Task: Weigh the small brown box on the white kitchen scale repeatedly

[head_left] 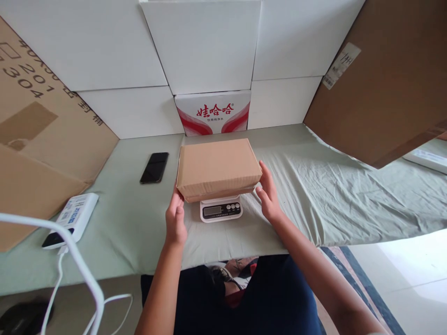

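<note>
A closed brown cardboard box [219, 163] is over a white digital kitchen scale [221, 210] in the middle of the table. Only the scale's front shows, with its dark display and several buttons; whether the box rests on it or hangs just above, I cannot tell. My left hand [176, 218] grips the box's left end, its fingers partly hidden behind the cardboard. At the opposite end, my right hand [268, 193] holds the box with fingers along the right side and thumb near the lower front corner.
A black phone [154, 167] lies left of the box. Farther left are a white device [77, 216] with a cable and a white curved tube [75, 253]. Large cartons stand left [52, 135] and right [380, 83]; white boxes [206, 46] line the back of the cloth-covered table [139, 232].
</note>
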`<state>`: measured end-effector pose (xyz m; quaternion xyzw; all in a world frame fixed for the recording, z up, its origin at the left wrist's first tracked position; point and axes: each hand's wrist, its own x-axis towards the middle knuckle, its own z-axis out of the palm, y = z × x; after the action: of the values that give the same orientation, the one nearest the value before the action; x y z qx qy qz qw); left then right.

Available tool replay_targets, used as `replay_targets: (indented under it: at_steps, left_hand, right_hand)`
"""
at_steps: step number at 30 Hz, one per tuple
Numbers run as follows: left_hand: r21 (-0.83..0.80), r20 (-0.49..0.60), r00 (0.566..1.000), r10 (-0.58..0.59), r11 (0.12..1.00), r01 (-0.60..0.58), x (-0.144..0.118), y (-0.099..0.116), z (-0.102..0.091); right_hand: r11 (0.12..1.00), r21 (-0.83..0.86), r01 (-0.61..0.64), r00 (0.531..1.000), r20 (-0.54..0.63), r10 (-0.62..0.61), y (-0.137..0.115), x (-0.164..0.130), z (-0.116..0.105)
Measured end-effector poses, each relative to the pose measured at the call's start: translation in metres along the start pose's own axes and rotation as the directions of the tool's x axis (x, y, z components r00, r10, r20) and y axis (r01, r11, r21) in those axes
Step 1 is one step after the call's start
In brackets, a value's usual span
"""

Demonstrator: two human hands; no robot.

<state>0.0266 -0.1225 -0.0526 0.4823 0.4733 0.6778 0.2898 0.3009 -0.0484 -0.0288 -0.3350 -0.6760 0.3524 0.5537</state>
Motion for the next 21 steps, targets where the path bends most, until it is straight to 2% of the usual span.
replay_targets:
  at_steps: [8,12,14,17,19,21]
  left_hand:
    - [-0.023,0.048,0.998,-0.032,0.999,0.033,-0.006,0.002,0.002]
    - [-0.055,0.043,0.999,0.031,0.998,-0.029,-0.002,0.018,0.007]
    - [-0.067,0.044,0.996,0.080,0.995,-0.077,0.016,0.027,0.010]
    - [-0.079,0.051,0.990,0.132,0.989,-0.128,0.065,0.029,0.018]
    - [-0.087,0.059,0.989,0.135,0.988,-0.130,0.100,0.018,0.024]
    - [-0.093,0.045,0.994,0.103,0.991,-0.098,0.126,-0.001,0.029]
  right_hand:
    - [0.999,0.033,-0.015,0.999,0.041,0.014,-0.003,-0.006,0.008]
    - [1.000,0.024,0.011,1.000,-0.028,-0.010,-0.017,-0.001,0.010]
    - [0.999,0.030,0.039,0.997,-0.073,-0.036,-0.025,0.016,0.012]
    - [0.995,0.010,0.095,0.991,-0.098,-0.093,-0.025,0.057,0.020]
    - [0.992,-0.028,0.124,0.986,-0.106,-0.126,-0.011,0.085,0.028]
    - [0.990,-0.048,0.136,0.986,-0.093,-0.139,0.014,0.106,0.035]
